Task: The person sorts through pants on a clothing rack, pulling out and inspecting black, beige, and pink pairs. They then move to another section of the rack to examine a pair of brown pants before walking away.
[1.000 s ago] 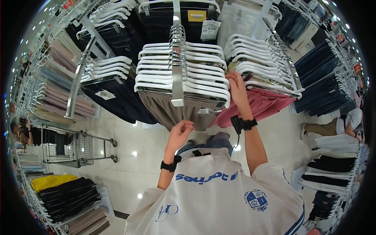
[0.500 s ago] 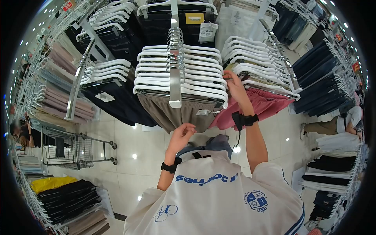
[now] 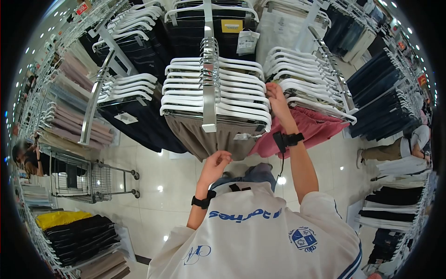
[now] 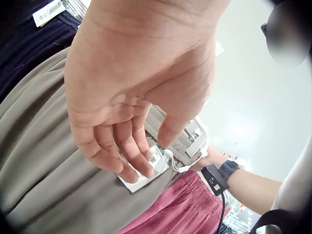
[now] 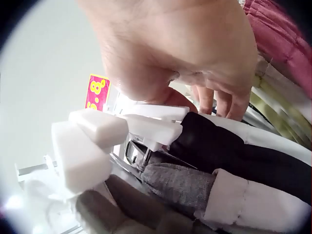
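Several white hangers [image 3: 186,95] with taupe trousers [image 3: 195,132] in front hang on the central metal rail [image 3: 209,111]. At their right ends is my right hand [image 3: 280,104], its fingers bent. In the right wrist view, my right hand [image 5: 190,53] reaches over the hanger ends [image 5: 151,127], the fingers partly hidden behind a black garment [image 5: 229,151]; the thumb lies by a hanger. My left hand [image 3: 214,168] hangs loosely curled before the trousers, holding nothing. In the left wrist view, its fingers [image 4: 129,146] overlap a white tag [image 4: 141,181]; contact cannot be told.
Pink garments [image 3: 311,128] hang to the right, navy ones [image 3: 134,125] to the left. A wire shopping cart [image 3: 88,179] stands at the left on the tiled floor [image 3: 158,209]. People are at both far sides, and further clothes racks line the edges.
My right hand has shifted slightly left, closer against the central hangers' ends. My left hand sits slightly lower in the picture, still loosely curled.
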Tool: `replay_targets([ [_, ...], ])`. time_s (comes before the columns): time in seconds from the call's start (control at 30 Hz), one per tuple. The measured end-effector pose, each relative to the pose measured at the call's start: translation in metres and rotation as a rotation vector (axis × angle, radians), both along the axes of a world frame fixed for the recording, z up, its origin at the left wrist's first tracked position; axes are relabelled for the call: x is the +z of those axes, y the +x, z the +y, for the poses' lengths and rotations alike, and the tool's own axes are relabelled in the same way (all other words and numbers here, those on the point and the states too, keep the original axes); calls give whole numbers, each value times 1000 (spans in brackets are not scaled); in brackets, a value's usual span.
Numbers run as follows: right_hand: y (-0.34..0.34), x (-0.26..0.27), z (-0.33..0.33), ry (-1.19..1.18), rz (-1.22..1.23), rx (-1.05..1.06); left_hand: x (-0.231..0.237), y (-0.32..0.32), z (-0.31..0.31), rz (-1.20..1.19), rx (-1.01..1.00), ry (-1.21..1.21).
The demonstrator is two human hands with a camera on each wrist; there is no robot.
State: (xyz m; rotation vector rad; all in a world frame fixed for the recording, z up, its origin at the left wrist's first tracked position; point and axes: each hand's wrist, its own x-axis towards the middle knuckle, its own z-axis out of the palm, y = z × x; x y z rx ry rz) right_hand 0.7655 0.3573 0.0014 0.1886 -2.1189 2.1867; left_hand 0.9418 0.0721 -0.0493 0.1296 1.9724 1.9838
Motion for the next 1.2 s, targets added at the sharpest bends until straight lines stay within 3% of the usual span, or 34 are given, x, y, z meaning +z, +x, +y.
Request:
replay_targets([
  [0.27, -25, -7, 4, 139, -77, 8, 0, 1, -3, -3, 23, 15],
  [0.63, -36, -16, 5, 177, 29, 9, -4, 2, -9, 11, 38, 23],
  [0.73, -33, -10, 1, 139, 56, -3, -3, 3, -11, 9, 47, 24],
  [0.8, -29, -1, 1, 147, -63, -46, -3, 4, -11, 6, 49, 22],
  [1.2, -24, -8, -5, -137, -10, 43, -9, 6, -15, 31, 71, 15],
])
